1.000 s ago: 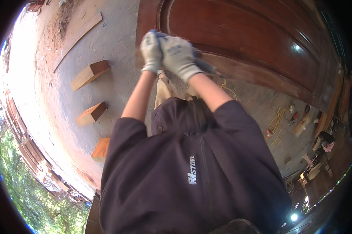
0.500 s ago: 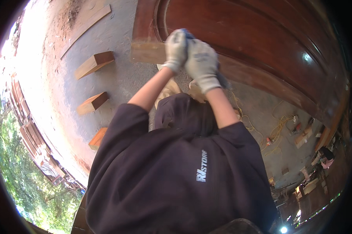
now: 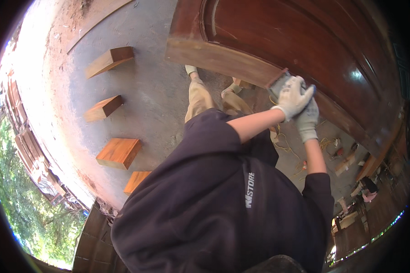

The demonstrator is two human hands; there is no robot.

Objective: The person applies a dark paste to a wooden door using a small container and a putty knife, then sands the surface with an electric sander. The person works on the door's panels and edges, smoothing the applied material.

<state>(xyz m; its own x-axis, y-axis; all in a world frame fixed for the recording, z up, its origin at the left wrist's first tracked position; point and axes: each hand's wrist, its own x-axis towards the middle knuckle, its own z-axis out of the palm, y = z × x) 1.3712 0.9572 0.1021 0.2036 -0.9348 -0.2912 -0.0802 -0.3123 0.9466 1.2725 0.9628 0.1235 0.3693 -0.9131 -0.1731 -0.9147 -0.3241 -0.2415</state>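
Observation:
A large red-brown wooden door panel [image 3: 268, 36] with curved moulding lies across the far right, its pale, dusty edge [image 3: 223, 59] facing me. Against this edge, right of centre, sits a flat grey block [image 3: 277, 86] with a reddish rim; it looks like a sanding block. My gloved left hand [image 3: 292, 96] is closed over it. Just behind, my gloved right hand [image 3: 308, 119] presses close to the left one, closed on the rear part of the block. Its fingers are partly hidden by the left hand.
Several wooden blocks [image 3: 119, 152] stand in a row on the concrete floor at left, near a long thin strip [image 3: 98, 23]. My feet [image 3: 192, 70] are below the panel edge. A yellow cord [image 3: 284, 146] and wood scraps [image 3: 345, 164] lie at lower right.
Both hands and the block have swept right and nearer along the panel's edge, from its left end. My body has leaned right, and the view has shifted slightly.

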